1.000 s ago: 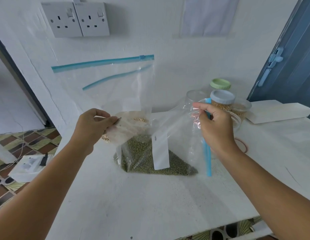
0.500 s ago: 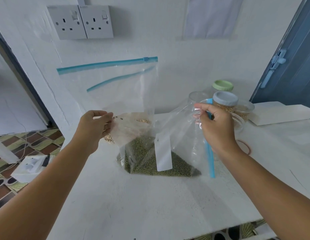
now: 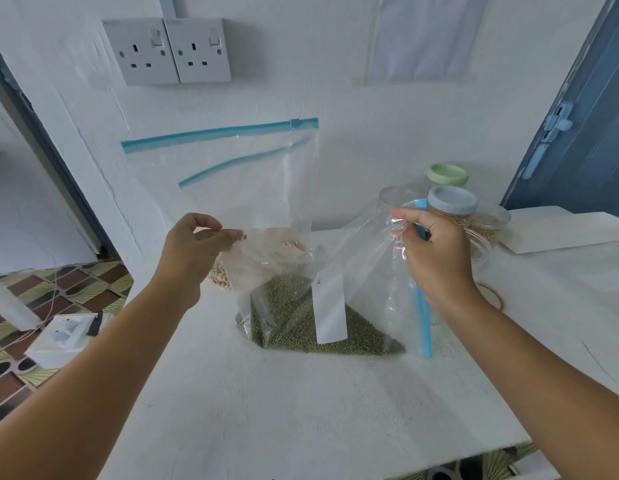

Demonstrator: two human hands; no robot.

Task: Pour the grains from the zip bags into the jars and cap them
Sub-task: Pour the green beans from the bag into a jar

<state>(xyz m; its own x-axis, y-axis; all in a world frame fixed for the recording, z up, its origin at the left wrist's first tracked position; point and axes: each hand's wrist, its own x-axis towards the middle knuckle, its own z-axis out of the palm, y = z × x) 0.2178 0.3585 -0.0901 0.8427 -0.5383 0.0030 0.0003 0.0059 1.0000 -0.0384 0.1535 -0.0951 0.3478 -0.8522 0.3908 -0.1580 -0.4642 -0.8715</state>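
- The left hand (image 3: pixel 194 252) pinches a corner of a clear plastic zip bag with a blue slider strip (image 3: pixel 232 174), which stands up tall and nearly empty, a few pale tan grains (image 3: pixel 294 244) at its bottom
- The right hand (image 3: pixel 436 258) is curled round the blue zip edge of a second clear plastic bag holding small green round grains (image 3: pixel 301 327), whose heavy lower part rests on the white painted counter (image 3: pixel 301 410)
- Risk: I cannot tell whether the green-grain bag's mouth is sealed; if it is open and tips below the grain level, the smooth beads would stream out and roll off the counter
- Risk: thin, slippery film gives a poor hold, so the weighted bag could slide from the right hand once lifted
- Risk: the limp pale-grain bag could droop and shed its last grains beside the small pile of pale grains (image 3: pixel 220 277) just behind the left hand
- Risk: the right hand sits near the clear jar with a grey-blue round lid (image 3: pixel 451 202), which holds tan grains; a swing of the bag could knock it
- Behind stand an uncapped clear jar (image 3: pixel 393 199) and a jar with a pale green round lid (image 3: pixel 447 173)
- A white rectangular label (image 3: pixel 330 306) lies flat on the green-grain bag
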